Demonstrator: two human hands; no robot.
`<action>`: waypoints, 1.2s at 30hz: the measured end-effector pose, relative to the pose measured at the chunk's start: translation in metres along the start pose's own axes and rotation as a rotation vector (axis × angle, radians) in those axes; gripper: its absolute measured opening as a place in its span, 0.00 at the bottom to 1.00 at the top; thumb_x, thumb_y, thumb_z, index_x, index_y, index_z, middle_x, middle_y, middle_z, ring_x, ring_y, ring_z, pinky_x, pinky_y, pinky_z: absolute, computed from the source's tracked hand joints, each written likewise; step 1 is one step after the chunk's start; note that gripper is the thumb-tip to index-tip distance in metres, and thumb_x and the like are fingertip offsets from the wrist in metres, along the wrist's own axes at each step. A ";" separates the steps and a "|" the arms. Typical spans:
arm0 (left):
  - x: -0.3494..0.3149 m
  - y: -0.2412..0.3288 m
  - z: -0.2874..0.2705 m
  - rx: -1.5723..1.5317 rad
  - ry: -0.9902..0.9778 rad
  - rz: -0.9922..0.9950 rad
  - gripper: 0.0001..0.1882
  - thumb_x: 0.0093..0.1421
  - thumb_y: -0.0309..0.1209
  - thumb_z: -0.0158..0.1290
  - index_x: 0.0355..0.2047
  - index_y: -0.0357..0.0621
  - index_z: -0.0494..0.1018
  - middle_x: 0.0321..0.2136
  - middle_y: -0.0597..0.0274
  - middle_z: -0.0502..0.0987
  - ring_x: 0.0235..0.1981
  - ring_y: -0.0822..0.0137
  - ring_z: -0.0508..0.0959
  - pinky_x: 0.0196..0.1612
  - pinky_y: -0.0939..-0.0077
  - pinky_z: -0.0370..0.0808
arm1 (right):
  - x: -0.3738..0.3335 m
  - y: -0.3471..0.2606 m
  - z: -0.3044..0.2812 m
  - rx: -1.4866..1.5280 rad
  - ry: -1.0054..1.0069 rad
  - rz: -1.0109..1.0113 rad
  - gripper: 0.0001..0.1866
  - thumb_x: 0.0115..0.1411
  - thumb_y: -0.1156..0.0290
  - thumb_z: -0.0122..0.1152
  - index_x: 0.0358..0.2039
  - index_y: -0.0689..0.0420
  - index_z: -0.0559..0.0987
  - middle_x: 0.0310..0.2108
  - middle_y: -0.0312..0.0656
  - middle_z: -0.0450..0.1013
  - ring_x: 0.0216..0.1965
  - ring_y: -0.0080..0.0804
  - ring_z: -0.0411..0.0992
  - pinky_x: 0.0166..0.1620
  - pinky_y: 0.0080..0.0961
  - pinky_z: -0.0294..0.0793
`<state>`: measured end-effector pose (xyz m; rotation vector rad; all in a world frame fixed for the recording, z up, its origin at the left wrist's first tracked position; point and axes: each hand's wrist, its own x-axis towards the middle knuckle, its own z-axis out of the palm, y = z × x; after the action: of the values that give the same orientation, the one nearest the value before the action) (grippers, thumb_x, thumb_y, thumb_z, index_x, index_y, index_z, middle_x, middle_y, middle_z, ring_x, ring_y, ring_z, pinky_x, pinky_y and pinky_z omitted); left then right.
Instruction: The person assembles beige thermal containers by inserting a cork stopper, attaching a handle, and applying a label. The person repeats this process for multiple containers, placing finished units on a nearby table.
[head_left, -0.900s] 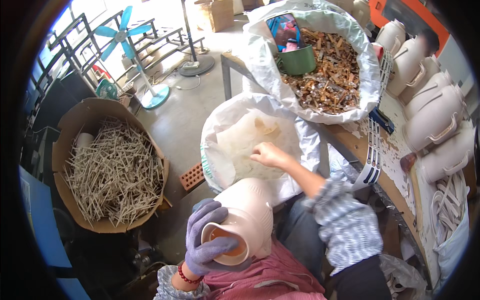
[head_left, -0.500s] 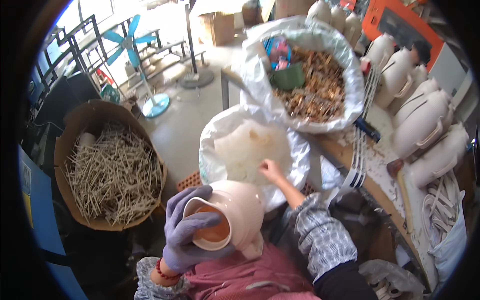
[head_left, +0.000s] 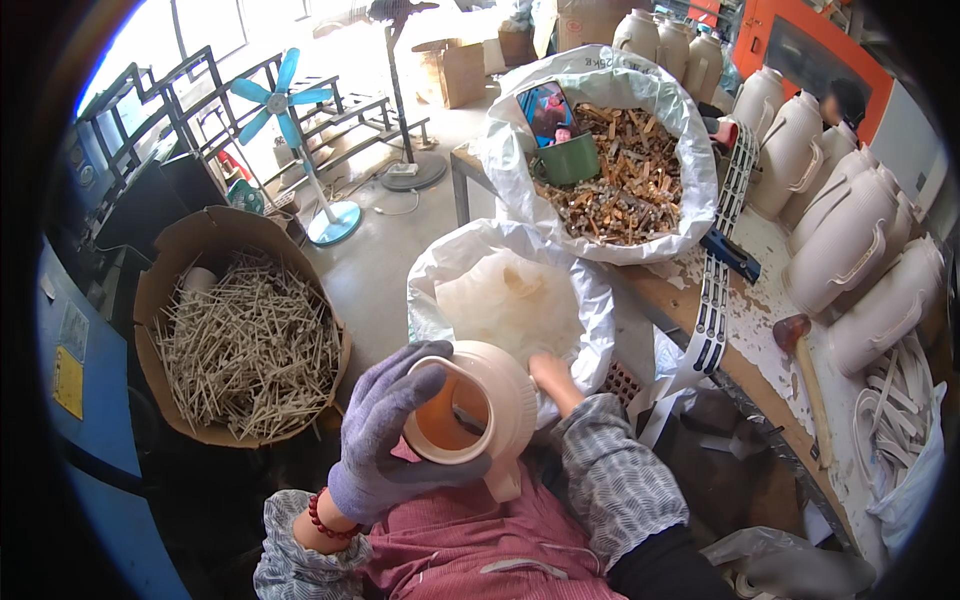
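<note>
My left hand (head_left: 385,430), in a grey-purple knit glove, grips a beige plastic jug-shaped thermos shell (head_left: 512,405) by its mouth end. The spouted mouth faces me, with the thumb over its rim and the fingers beneath. The shell's hollow inside looks orange, with a dark spot deep in it. My bare right hand (head_left: 556,382) is curled beside the shell's far end, in front of the white bag (head_left: 430,275). Its fingertips are hidden, so what they hold cannot be made out. A pale, cloudy mass (head_left: 490,300) with a tan patch shows inside the bag.
A cardboard box (head_left: 160,285) of thin beige plastic sticks stands left, near a blue fan (head_left: 278,103). A larger white bag (head_left: 700,180) holds brownish scraps and a green container (head_left: 570,160). On the right bench (head_left: 765,350) are several thermos shells (head_left: 850,240) and a mallet (head_left: 800,345).
My right hand has come back from over the white bag to the shell's far end. The shell has moved slightly right and its mouth turned; my left hand keeps its grip.
</note>
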<state>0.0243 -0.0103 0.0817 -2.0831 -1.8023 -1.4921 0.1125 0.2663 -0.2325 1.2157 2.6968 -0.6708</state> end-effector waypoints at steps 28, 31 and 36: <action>0.048 -0.009 0.042 0.194 -0.147 0.214 0.37 0.44 0.49 0.66 0.54 0.51 0.71 0.45 0.51 0.75 0.43 0.54 0.79 0.45 0.63 0.76 | -0.232 -0.071 -0.267 0.130 0.804 -0.946 0.13 0.50 0.77 0.66 0.38 0.57 0.80 0.42 0.44 0.73 0.38 0.38 0.75 0.38 0.28 0.76; 0.049 -0.019 0.040 0.332 -0.318 0.399 0.23 0.48 0.50 0.61 0.44 0.61 0.75 0.47 0.51 0.71 0.43 0.52 0.77 0.44 0.63 0.76 | -0.243 -0.064 -0.266 0.065 0.618 -0.989 0.12 0.49 0.76 0.68 0.35 0.59 0.79 0.41 0.43 0.72 0.37 0.37 0.74 0.38 0.29 0.76; 0.052 -0.012 0.060 0.405 -0.397 0.447 0.20 0.48 0.48 0.58 0.35 0.50 0.74 0.46 0.51 0.70 0.44 0.54 0.75 0.43 0.62 0.75 | -0.236 -0.073 -0.259 0.338 0.644 -0.731 0.09 0.50 0.77 0.69 0.32 0.58 0.78 0.37 0.41 0.70 0.30 0.30 0.71 0.33 0.25 0.73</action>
<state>0.0466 0.0663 0.0759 -2.4412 -1.4198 -0.5859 0.2385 0.1743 0.0893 0.4792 3.7423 -0.9684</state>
